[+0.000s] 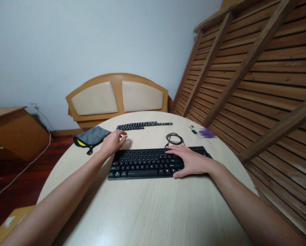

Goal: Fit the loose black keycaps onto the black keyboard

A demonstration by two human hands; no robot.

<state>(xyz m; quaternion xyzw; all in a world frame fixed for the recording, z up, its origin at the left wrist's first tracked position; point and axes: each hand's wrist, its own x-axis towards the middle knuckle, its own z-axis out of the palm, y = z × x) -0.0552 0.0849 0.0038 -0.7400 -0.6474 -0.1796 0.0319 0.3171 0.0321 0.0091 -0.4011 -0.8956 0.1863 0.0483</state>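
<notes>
The fingers [175,149] of our right hand [191,161] are lying spread wide over the right part of the black keyboard [145,166], the thumb resting at its near edge. Our left hand [112,141] is hovering by the keyboard's far left corner, its fingers loosely curled; we are failing to make out whether anything small is sitting between their tips. The keyboard is resting flat before us on the pale round table [147,212], and a coiled black cable [175,142] is lying just behind it. Farther back, small black keycaps [136,126] are standing in close rows, while a folded grey cloth [92,135] with a yellow inside is lying left of our left hand. Toward the table's right rim, a blurred purple thing [207,133] is showing. Beyond, a padded headboard [119,92] is standing by the wall [104,37], and slatted wood [247,71] is filling the right side.
</notes>
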